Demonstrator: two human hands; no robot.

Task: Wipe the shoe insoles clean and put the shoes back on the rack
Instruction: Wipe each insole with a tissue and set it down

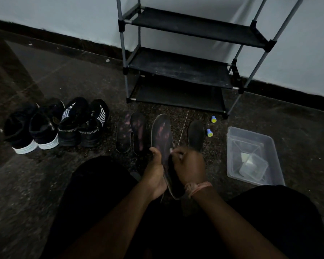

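My left hand (154, 174) grips a worn dark insole (162, 135) by its left edge and holds it up over the floor. My right hand (188, 166) is curled on the insole's lower half, with a small pale scrap showing at the fingertips; what it is I cannot tell. Two more insoles (123, 133) (138, 133) lie side by side on the floor to the left, and a darker one (195, 134) lies to the right. Two pairs of black shoes (31, 128) (84, 122) stand at the left. The black shoe rack (181, 71) stands against the wall.
A clear plastic tub (254, 156) with a smaller container and something pale inside sits on the floor at the right. Two small blue and yellow caps (213, 119) (209, 132) lie near the rack's foot. A thin stick (183, 127) lies between the insoles. My dark-clothed knees fill the foreground.
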